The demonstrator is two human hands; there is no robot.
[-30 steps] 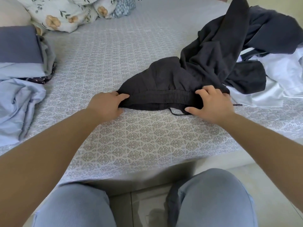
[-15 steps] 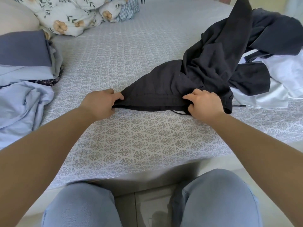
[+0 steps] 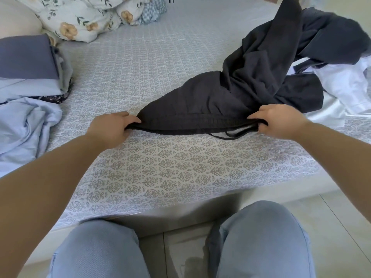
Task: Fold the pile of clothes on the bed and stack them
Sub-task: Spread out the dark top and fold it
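Black drawstring trousers [image 3: 210,105] lie on the bed [image 3: 170,169], their elastic waistband stretched sideways along the near part of the patterned sheet, just beyond the person's knees. The left hand [image 3: 112,127] pinches the waistband's left end, fingers [image 3: 130,125] curled round the cloth. The right hand [image 3: 281,121] grips the right end the same way, fingers clamped on the fabric. A thin black drawstring [image 3: 222,136] hangs loose below the band, resting on the sheet.

Beyond the hands, the trouser legs run away to the right, twisted and rising into a dark heap [image 3: 331,39] of unfolded clothes, with white garments [image 3: 345,85] beside and under it. To the far left sits a stack of folded clothes [image 3: 26,57], with a loose pale blue garment [image 3: 24,125] nearer the edge. Floral pillows [image 3: 80,17] lie at the far end.

Risks, as judged: the legs look tangled with the heap, so pulling the waistband could drag other garments along. The twist may carry creases into the fold. The loose drawstring could get trapped untidily inside.
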